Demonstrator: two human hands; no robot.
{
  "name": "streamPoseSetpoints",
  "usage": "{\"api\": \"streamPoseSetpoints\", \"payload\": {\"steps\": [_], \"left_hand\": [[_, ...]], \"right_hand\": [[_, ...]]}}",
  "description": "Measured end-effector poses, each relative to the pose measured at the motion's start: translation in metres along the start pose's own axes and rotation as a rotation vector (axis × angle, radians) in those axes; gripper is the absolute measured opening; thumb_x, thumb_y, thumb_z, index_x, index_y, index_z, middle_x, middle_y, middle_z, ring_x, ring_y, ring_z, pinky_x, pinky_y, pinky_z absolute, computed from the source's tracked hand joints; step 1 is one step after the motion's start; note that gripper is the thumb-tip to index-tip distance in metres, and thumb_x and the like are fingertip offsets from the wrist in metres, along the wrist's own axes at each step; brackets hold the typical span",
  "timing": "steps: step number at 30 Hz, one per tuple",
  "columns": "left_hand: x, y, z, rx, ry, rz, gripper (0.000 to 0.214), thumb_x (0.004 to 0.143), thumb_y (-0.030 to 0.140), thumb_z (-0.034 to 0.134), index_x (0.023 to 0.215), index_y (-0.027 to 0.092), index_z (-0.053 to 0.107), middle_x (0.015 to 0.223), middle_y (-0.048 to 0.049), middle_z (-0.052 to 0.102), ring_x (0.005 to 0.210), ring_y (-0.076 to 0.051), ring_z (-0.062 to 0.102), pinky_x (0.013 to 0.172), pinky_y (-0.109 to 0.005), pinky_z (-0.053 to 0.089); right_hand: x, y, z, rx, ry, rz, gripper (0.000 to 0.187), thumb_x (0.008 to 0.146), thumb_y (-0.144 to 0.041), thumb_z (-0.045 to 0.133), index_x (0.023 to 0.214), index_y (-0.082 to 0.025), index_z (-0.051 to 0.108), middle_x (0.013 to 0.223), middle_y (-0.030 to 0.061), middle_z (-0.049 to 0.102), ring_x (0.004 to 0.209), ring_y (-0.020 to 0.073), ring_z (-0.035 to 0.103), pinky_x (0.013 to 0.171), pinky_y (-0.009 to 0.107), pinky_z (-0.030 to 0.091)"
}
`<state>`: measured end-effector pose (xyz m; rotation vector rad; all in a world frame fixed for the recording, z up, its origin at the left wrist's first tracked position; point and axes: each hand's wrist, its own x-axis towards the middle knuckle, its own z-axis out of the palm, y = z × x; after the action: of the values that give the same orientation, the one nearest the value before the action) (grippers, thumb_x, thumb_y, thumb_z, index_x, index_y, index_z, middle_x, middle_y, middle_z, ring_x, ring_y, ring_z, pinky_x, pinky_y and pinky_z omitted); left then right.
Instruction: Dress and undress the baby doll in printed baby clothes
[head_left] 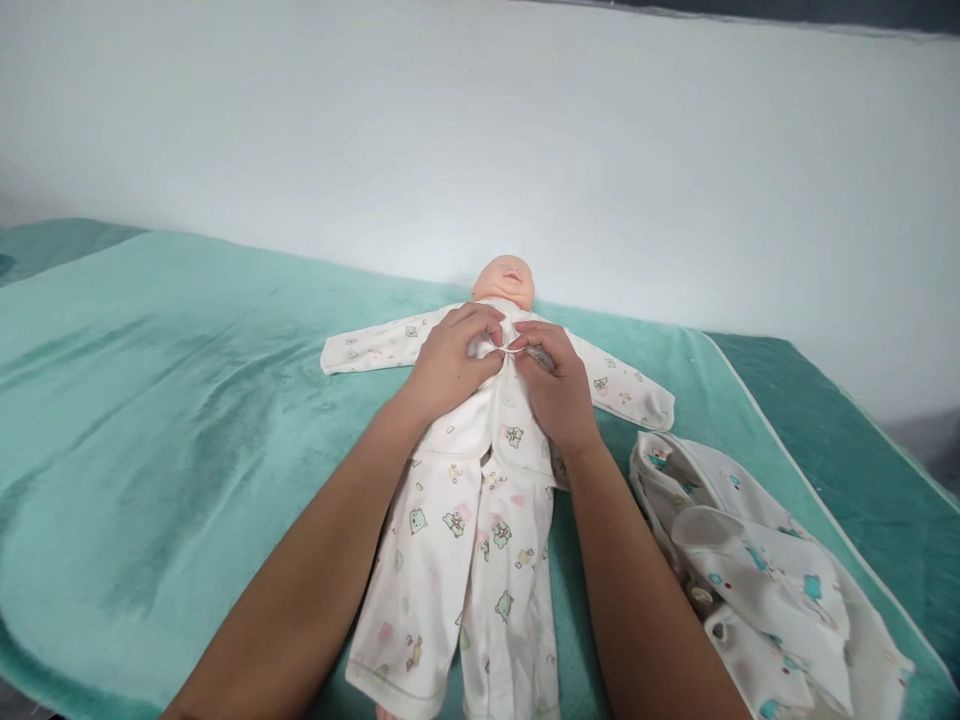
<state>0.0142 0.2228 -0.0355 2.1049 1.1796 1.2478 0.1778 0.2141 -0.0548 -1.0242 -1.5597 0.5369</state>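
A baby doll [505, 282] lies on its back, head toward the wall. It wears a white printed top [466, 425] with its sleeves spread out, and matching trousers [501, 560]. Over the chest, my left hand [459, 358] pinches a thin white tie string [510, 349] between thumb and fingers. From the other side, my right hand [553, 375] is closed in a pinch on the same string area. The string crosses at the front opening of the top, where the fingers hide part of it.
A turquoise plush blanket [187, 420] lies beneath the doll. Crumpled white printed baby clothes [772, 570] with buttons lie to the right, close to my right forearm. Darker green cloth [847, 450] shows at the right edge. Behind stands a white wall [480, 130].
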Motion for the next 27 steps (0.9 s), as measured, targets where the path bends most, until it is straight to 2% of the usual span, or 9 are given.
{"api": "streamPoseSetpoints", "payload": {"steps": [5,12,17,19,22,27], "left_hand": [[-0.0016,-0.002,-0.0074,-0.027,-0.078,-0.002,0.011,0.084,0.017,0.057,0.087,0.025,0.064,0.135,-0.001,0.062,0.13,-0.022,0.052,0.111,-0.043,0.041],[-0.0022,-0.0001,-0.0095,0.027,-0.082,0.045,0.012,0.085,0.017,0.055,0.083,0.024,0.065,0.133,-0.0009,0.064,0.128,-0.022,0.054,0.11,-0.042,0.041],[-0.0035,0.0014,-0.0069,0.084,-0.055,0.079,0.013,0.091,0.024,0.055,0.079,0.023,0.061,0.131,-0.0026,0.065,0.125,-0.022,0.056,0.111,-0.042,0.04],[-0.0039,0.0016,-0.0064,0.08,-0.051,0.073,0.012,0.091,0.025,0.056,0.081,0.022,0.06,0.133,-0.003,0.064,0.127,-0.022,0.055,0.112,-0.042,0.039],[-0.0039,0.0018,-0.006,0.054,-0.053,0.016,0.005,0.09,0.025,0.057,0.09,0.024,0.062,0.136,-0.0029,0.062,0.13,-0.022,0.053,0.115,-0.043,0.037],[-0.0015,0.0032,-0.0026,0.044,-0.053,-0.012,0.017,0.09,0.023,0.055,0.103,0.027,0.067,0.14,-0.0029,0.059,0.135,-0.023,0.05,0.116,-0.045,0.037]], "right_hand": [[-0.001,-0.0022,-0.001,-0.065,0.003,-0.021,0.025,0.082,-0.008,0.049,0.079,-0.025,0.066,0.115,0.005,0.066,0.118,0.0218,0.06,0.107,0.045,0.042],[-0.0028,-0.0054,-0.0014,-0.164,-0.001,-0.035,0.027,0.083,-0.007,0.047,0.079,-0.025,0.067,0.117,0.0059,0.067,0.117,0.0236,0.061,0.104,0.047,0.045],[-0.0069,-0.0092,-0.0046,-0.302,-0.003,-0.179,0.032,0.087,-0.007,0.045,0.077,-0.025,0.069,0.117,0.0061,0.069,0.11,0.0235,0.063,0.095,0.045,0.049],[-0.0077,-0.0077,-0.0056,-0.276,-0.008,-0.227,0.032,0.087,-0.007,0.045,0.077,-0.025,0.07,0.116,0.006,0.07,0.11,0.0231,0.063,0.095,0.045,0.05],[-0.0078,-0.0034,-0.0059,-0.15,-0.005,-0.189,0.032,0.087,-0.007,0.047,0.08,-0.027,0.071,0.117,0.0045,0.07,0.114,0.0219,0.062,0.1,0.044,0.049],[-0.0069,-0.0013,-0.0051,-0.081,-0.026,-0.134,0.033,0.089,-0.009,0.044,0.084,-0.028,0.07,0.121,0.0029,0.068,0.121,0.0215,0.058,0.108,0.047,0.043]]}}
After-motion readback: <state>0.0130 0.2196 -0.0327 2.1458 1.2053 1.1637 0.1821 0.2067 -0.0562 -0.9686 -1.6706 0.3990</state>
